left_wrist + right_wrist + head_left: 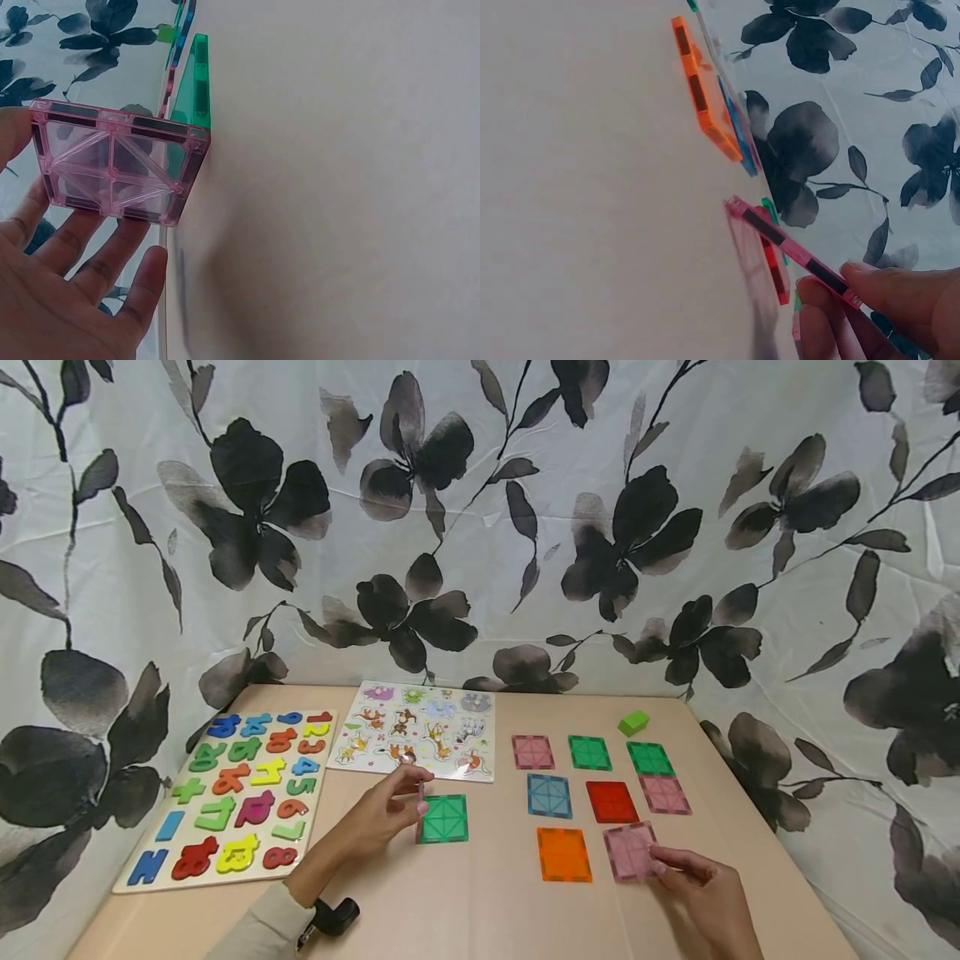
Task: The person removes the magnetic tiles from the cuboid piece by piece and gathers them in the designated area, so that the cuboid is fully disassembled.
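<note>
My left hand (375, 814) pinches a pink magnetic tile (112, 161) between thumb and fingers. The tile stands on edge along the left side of a green magnetic tile (444, 818), which lies on the table; in the left wrist view the two appear to meet at an edge. My right hand (708, 893) pinches another pink magnetic tile (630, 852) by its right corner. That tile is tilted in the right wrist view, and I cannot tell whether its far end touches the table. Just beyond it lies a red tile (611, 802), with an orange tile (564, 855) to its left.
Further tiles lie behind: blue (549, 796), pink (532, 752), green (589, 752), and a green-pink pair (651, 758). A green block (633, 722) sits at the back. A number puzzle board (247, 802) is at left, an animal picture board (416, 731) at back. A floral cloth hangs behind.
</note>
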Demonstrator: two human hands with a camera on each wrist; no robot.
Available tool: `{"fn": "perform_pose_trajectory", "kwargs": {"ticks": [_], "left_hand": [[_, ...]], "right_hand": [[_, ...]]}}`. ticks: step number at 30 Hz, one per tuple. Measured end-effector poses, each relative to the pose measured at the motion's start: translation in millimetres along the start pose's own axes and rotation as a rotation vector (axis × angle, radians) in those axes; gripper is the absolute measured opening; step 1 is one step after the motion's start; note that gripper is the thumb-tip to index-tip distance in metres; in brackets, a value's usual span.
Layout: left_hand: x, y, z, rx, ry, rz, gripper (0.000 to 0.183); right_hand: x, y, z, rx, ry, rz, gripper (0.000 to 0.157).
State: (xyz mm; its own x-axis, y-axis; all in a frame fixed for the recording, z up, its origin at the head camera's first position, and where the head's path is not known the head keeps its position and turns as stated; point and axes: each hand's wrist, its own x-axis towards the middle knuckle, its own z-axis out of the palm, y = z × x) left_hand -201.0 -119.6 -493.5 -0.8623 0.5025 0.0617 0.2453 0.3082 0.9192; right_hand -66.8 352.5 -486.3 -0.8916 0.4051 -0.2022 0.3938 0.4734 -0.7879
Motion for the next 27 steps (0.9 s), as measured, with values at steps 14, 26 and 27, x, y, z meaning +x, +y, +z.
{"fn": "perform_pose_trajectory", "kwargs": {"ticks": [14,26,27], "left_hand": [[-2.8,5.5,-4.1,0.086,0.037,-0.016,0.042],[-11.0,10.5,-20.2,0.171,0.058,-0.061,0.046],[-11.6,10.9,-21.1,0.166,0.054,-0.068,0.045]], "right_hand": [[-2,-27,20.0,-0.373,0.047,-0.135,0.03],[3,-105,118.1,-0.26,-0.229,-0.527,0.038],[5,-111,127.0,-0.269,-0.264,-0.552,0.04]]}}
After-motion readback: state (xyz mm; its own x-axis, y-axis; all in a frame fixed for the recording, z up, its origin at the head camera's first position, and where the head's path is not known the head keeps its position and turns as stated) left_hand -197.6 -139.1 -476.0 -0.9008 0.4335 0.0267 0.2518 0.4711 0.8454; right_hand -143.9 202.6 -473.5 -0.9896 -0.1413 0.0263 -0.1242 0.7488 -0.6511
